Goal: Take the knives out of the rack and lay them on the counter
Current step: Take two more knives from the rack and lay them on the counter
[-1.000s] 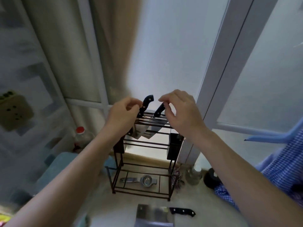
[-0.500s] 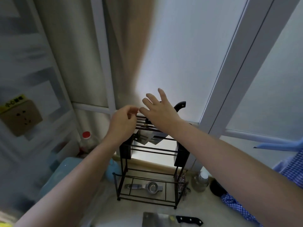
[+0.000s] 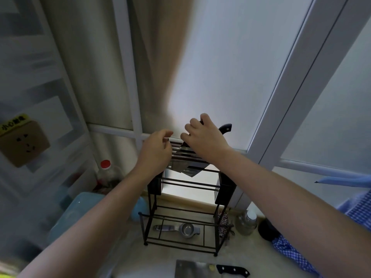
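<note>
A black wire knife rack (image 3: pixel 181 209) stands on the counter below the window. Two knives sit in its top slots, blades (image 3: pixel 187 170) hanging down, and one black handle (image 3: pixel 225 128) sticks up to the right. My right hand (image 3: pixel 202 137) lies over the rack's top with its fingers curled round the other knife's handle, which is mostly hidden. My left hand (image 3: pixel 157 151) hovers at the rack's top left corner, fingers loosely curled and empty. A cleaver (image 3: pixel 193 268) with a black handle lies flat on the counter in front of the rack.
A metal strainer (image 3: pixel 185 229) rests on the rack's lowest shelf. A red-capped bottle (image 3: pixel 105 167) and a blue container (image 3: pixel 80 213) stand to the left. A glass jar (image 3: pixel 246 222), a dark round object (image 3: pixel 267 230) and a blue checked cloth (image 3: pixel 291 253) are on the right.
My left hand let go of the left knife handle. My right hand crossed over to that handle, first with fingers spread, now curled round it. The view has tilted slightly.
</note>
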